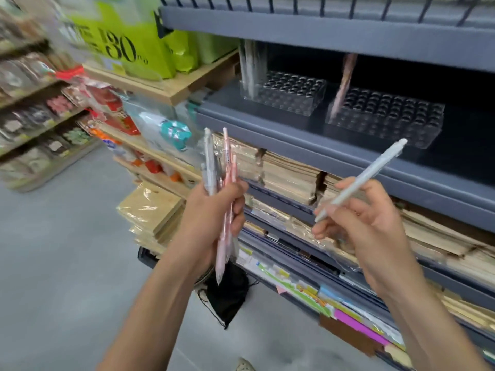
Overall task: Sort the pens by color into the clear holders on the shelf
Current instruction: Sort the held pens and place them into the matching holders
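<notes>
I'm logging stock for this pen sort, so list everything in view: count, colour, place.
left clear holder: one, clear, left on grey shelf
white pens: few, blurred, standing in its left end
right clear holder: one, clear, right on shelf
pink pens: few, blurred, in its left corner
pen bundle: several, pink and white-grey, in left hand
white pen: one, white, in right hand
black bag: one, black, on floor
green bags: several, green, upper left
left hand: grips pen bundle
right hand: holds white pen
</notes>
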`<action>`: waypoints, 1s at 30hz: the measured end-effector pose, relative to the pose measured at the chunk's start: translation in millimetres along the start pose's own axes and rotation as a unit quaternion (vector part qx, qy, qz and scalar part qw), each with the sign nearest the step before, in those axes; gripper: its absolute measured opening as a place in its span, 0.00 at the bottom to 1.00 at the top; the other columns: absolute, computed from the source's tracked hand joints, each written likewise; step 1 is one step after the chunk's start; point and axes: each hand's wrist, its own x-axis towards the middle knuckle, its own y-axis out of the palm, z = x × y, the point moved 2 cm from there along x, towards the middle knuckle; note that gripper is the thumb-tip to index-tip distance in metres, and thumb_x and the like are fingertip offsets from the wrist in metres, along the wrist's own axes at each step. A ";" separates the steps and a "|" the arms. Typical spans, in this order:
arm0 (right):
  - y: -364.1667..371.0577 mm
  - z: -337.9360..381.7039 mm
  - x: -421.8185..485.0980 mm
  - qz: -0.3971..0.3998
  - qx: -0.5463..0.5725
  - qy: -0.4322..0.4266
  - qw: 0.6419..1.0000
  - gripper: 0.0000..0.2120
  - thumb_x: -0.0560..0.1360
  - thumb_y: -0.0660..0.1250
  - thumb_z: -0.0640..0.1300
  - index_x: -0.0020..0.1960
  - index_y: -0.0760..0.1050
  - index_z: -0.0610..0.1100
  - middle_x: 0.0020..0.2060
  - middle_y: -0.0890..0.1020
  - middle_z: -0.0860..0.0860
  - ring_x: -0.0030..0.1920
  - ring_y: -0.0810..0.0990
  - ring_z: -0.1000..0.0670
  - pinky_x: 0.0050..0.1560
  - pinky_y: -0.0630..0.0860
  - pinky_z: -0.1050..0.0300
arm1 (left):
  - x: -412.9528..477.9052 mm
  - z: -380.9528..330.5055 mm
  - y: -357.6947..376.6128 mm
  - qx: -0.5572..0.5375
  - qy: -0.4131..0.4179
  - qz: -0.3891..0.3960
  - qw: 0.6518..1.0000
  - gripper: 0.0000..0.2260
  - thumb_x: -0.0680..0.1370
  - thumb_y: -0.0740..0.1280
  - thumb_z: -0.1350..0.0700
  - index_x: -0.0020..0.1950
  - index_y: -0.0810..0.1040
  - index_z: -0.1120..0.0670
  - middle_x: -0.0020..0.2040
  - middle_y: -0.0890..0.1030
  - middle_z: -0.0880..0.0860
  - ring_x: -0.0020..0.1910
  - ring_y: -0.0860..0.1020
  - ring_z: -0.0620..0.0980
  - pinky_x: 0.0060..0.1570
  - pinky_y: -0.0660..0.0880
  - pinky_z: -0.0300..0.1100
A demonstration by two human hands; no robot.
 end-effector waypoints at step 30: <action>119.8 14.0 217.0 -0.224 -0.110 -0.139 0.958 0.09 0.80 0.57 0.33 0.53 0.67 0.46 0.45 0.83 0.43 0.41 0.85 0.43 0.44 0.83 0.51 | 223.8 -39.6 -78.4 -0.002 -0.037 0.169 0.985 0.07 0.74 0.71 0.57 0.40 0.74 0.53 0.27 0.72 0.49 0.21 0.67 0.48 0.21 0.65 0.37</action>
